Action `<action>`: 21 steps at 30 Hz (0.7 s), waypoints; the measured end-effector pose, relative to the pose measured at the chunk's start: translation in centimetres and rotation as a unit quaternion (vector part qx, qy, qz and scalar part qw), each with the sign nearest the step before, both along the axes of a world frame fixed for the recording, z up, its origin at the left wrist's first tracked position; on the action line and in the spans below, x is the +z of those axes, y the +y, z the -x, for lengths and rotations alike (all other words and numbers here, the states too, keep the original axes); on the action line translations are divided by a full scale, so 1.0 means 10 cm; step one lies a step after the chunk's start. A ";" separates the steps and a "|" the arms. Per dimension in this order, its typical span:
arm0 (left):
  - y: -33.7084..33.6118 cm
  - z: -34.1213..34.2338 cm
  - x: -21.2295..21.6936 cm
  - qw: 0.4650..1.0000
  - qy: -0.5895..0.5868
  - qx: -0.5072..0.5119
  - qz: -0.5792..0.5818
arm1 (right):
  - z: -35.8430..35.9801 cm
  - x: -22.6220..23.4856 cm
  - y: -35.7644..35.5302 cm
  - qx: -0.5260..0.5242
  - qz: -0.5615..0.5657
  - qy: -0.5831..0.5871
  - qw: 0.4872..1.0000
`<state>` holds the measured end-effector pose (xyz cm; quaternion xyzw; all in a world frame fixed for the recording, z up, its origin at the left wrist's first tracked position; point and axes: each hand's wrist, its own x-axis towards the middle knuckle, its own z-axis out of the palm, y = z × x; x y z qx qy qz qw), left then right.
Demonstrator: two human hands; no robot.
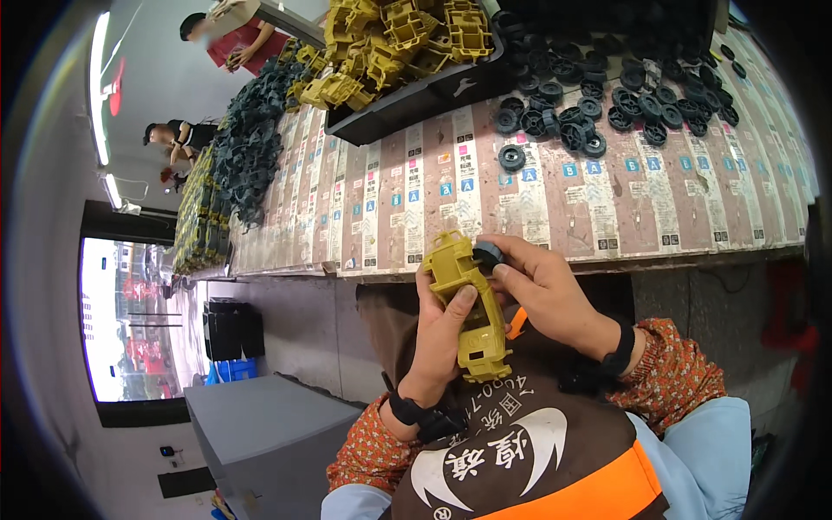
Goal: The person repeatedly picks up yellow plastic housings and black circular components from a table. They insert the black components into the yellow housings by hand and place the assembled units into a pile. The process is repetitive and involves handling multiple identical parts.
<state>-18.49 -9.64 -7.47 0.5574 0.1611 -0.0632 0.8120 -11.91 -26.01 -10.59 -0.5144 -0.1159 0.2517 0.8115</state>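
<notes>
My left hand [439,334] is wrapped round a yellow plastic toy car body [475,303], its thumb lying across the middle. The body is held lengthwise over my lap, just off the table's near edge. In the fingers of my right hand [546,290] is a small dark toy wheel [488,254], pinched between thumb and forefinger. That wheel is against the upper right side of the body. Whether it sits on an axle there cannot be made out.
Beyond my hands is the table [381,212], covered in printed strips. A black crate [416,113] heaped with yellow bodies stands at the back. Loose dark wheels [572,121] lie to its right. Dark parts [247,139] are piled at left, near two other people. A grey cabinet [260,416] stands lower left.
</notes>
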 end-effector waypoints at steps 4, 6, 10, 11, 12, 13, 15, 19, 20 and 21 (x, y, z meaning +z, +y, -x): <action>0.03 -0.02 -0.01 1.000 0.003 -0.025 0.013 | 0.00 0.02 0.04 -0.036 -0.007 0.040 0.999; 0.04 -0.02 -0.02 0.999 0.001 -0.025 0.020 | -0.01 0.04 0.05 -0.037 0.002 0.040 0.999; 0.05 -0.02 -0.06 0.999 -0.023 -0.012 0.028 | 0.02 0.05 0.08 -0.032 0.019 0.025 0.999; 0.07 -0.01 -0.10 0.999 -0.033 -0.014 0.011 | 0.02 0.04 0.08 -0.033 0.027 0.018 0.999; 0.10 -0.02 -0.17 0.999 -0.043 -0.020 -0.004 | 0.03 0.03 0.07 -0.037 0.036 0.011 0.999; 0.12 -0.02 -0.21 0.998 -0.053 -0.025 -0.020 | 0.03 0.02 0.07 -0.042 0.045 0.004 0.998; 0.12 -0.05 -0.20 0.997 -0.059 -0.031 -0.042 | 0.06 -0.06 0.11 -0.097 0.093 -0.117 0.984; 0.15 -0.09 -0.31 0.973 -0.126 -0.066 -0.183 | 0.09 -0.03 0.07 -0.123 0.192 -0.260 0.938; 0.16 -0.10 -0.33 0.971 -0.130 -0.072 -0.187 | 0.09 0.01 0.04 -0.092 0.221 -0.251 0.938; 0.16 -0.12 -0.34 0.969 -0.135 -0.078 -0.192 | 0.10 0.07 0.01 -0.061 0.250 -0.241 0.936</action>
